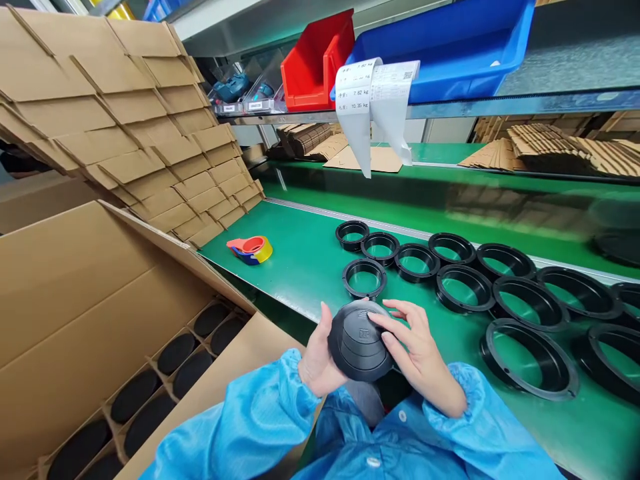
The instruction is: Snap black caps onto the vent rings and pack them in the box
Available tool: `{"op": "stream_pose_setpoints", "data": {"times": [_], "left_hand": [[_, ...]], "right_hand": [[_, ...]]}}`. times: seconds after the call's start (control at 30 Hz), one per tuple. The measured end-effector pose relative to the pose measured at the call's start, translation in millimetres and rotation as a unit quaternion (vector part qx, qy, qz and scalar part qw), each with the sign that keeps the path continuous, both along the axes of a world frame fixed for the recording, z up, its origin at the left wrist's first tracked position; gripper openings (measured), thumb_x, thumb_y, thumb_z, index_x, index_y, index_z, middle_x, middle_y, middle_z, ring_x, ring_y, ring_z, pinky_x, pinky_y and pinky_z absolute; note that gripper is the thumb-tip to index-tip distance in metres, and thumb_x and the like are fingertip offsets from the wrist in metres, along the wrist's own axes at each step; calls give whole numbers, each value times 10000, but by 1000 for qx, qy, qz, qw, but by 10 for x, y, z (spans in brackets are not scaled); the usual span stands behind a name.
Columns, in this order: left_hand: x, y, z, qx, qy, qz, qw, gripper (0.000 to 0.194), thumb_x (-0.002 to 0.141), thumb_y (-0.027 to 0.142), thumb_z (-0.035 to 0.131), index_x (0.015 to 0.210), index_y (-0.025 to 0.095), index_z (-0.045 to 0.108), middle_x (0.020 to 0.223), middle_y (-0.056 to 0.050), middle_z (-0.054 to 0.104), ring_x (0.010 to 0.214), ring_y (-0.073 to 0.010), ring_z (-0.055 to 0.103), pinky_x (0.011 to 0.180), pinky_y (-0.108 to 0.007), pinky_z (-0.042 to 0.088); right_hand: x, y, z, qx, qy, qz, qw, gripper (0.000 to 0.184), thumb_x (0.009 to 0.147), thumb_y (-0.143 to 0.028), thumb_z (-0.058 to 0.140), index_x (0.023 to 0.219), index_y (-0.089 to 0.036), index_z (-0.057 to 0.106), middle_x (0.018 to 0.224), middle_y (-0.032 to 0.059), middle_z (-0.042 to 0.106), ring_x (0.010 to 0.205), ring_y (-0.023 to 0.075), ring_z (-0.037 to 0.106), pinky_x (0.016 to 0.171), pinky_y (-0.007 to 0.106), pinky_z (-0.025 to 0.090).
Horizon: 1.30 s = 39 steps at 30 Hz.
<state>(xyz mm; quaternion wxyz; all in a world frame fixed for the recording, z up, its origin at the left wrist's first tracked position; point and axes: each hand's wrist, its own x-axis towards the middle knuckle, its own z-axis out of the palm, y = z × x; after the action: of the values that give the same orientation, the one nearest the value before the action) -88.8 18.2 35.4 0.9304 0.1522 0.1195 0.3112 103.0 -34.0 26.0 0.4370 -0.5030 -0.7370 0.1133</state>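
Observation:
A round black plastic cap [357, 341] with stepped rings and an embossed mark sits between both my hands, just above the near edge of the green table. My left hand [317, 357] grips its left rim, thumb up along the edge. My right hand [415, 347] cups its right side with fingers laid over the top. Several black plastic rings [364, 277] lie flat on the green table [300, 260] just beyond the cap, spreading to the right.
An open cardboard box [100, 300] with divider cells holding black caps [175, 353] stands at my left. Folded cardboard dividers [150, 133] lean behind it. A tape dispenser [251, 249] lies on the table. Red bin [315, 63], blue bin [450, 40] and paper labels [373, 100] hang on the shelf above.

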Motion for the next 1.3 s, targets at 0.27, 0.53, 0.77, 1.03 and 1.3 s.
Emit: {"op": "stream_pose_setpoints", "data": {"times": [0.27, 0.53, 0.77, 1.03, 1.3], "left_hand": [[59, -14, 53, 4, 28, -14, 1000, 681, 922, 707, 407, 1235, 158, 662, 1217, -141, 681, 1290, -318, 525, 1181, -483, 255], [151, 1, 194, -72, 61, -4, 996, 677, 909, 734, 381, 1161, 177, 672, 1230, -178, 655, 1261, -390, 530, 1097, -650, 306], [173, 4, 186, -85, 72, -19, 994, 723, 899, 752, 365, 1210, 160, 639, 1260, -225, 623, 1239, -428, 533, 1039, -718, 320], [161, 22, 176, -92, 81, -29, 992, 738, 898, 757, 346, 1262, 173, 610, 1219, -229, 644, 1188, -427, 578, 1007, -741, 333], [152, 64, 145, -90, 71, -36, 993, 722, 906, 751, 328, 1158, 159, 656, 1176, -213, 672, 1170, -415, 597, 1016, -735, 334]], "right_hand": [[31, 82, 35, -63, 9, 49, 997, 457, 1067, -507, 272, 1245, -282, 627, 1466, 75, 359, 1380, 320, 229, 1128, 577, 287], [56, 91, 36, -154, 204, 26, 966, 410, 1073, -481, 291, 1166, -344, 666, 1402, 30, 456, 1336, 246, 362, 1132, 484, 287], [81, 105, -11, -175, 237, 18, 955, 417, 1066, -499, 317, 1124, -324, 691, 1362, 40, 491, 1320, 241, 389, 1123, 459, 279], [77, 121, -25, -180, 231, 12, 956, 429, 1064, -512, 315, 1151, -315, 687, 1358, 48, 499, 1319, 238, 392, 1132, 454, 272], [77, 120, -44, -185, 221, 5, 958, 460, 1059, -530, 309, 1162, -291, 687, 1356, 64, 510, 1317, 248, 402, 1145, 465, 284]]}}
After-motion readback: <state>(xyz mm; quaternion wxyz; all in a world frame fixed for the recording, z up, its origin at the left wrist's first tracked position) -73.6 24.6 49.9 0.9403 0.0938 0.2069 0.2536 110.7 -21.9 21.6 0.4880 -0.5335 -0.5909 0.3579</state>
